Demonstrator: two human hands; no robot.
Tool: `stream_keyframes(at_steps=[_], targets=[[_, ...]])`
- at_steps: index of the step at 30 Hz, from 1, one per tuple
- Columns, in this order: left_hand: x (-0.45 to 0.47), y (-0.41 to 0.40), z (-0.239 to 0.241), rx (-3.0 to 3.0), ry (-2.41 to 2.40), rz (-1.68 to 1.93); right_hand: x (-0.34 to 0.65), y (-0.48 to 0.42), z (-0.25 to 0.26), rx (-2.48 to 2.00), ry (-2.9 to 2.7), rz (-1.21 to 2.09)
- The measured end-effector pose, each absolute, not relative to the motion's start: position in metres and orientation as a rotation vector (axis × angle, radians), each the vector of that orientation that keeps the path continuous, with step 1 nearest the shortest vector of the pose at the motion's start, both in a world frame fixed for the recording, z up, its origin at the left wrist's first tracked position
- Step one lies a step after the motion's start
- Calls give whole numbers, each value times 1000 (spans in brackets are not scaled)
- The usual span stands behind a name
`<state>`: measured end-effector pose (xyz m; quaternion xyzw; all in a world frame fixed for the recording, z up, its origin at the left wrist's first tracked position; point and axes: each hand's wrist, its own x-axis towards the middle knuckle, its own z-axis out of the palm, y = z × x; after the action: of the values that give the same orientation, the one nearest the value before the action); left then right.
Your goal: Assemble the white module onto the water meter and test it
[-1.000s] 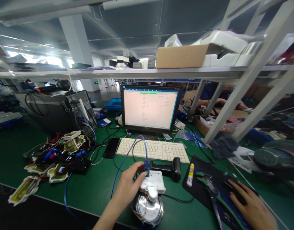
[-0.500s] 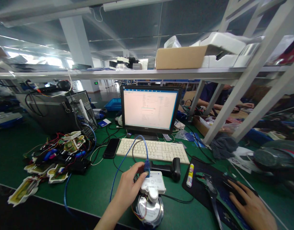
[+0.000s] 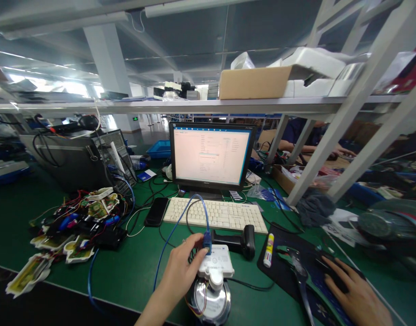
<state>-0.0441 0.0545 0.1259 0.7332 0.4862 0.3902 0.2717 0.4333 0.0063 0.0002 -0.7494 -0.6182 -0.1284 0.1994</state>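
Note:
My left hand (image 3: 188, 259) pinches the blue cable plug (image 3: 207, 240) between thumb and fingers, at the upper edge of a white plastic module (image 3: 221, 260). That module sits on top of a round, silvery metal body (image 3: 214, 302) with thin coloured wires on its left side. From the plug a blue cable (image 3: 170, 241) arches up and back down to the left. Over on the right, my right hand (image 3: 355, 285) rests on a black computer mouse (image 3: 340, 281), fingers draped over it. The mouse lies on a dark mouse pad (image 3: 279, 271).
Behind the module lie a black barcode scanner (image 3: 248, 242), a white keyboard (image 3: 228, 216) and a lit monitor (image 3: 211, 156). A phone (image 3: 156, 212), wired circuit boards (image 3: 75, 246), a glue stick (image 3: 269, 250) and a pair of pliers (image 3: 298, 267) lie around. A co-worker's hand (image 3: 345, 151) shows beyond the shelf posts.
The view has shifted very slightly. My left hand keeps its pinch on the plug, and my right hand stays on the mouse.

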Motion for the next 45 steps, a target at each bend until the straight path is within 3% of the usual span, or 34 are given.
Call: stream_keyframes(at_steps=[10,45], targets=[[-42,54,129,2186,1278,1228,432,4,1,-2085,-1695,-283],[-44,56,124,2139,1278,1214,435,11,-3,-2040,-1763,-418]])
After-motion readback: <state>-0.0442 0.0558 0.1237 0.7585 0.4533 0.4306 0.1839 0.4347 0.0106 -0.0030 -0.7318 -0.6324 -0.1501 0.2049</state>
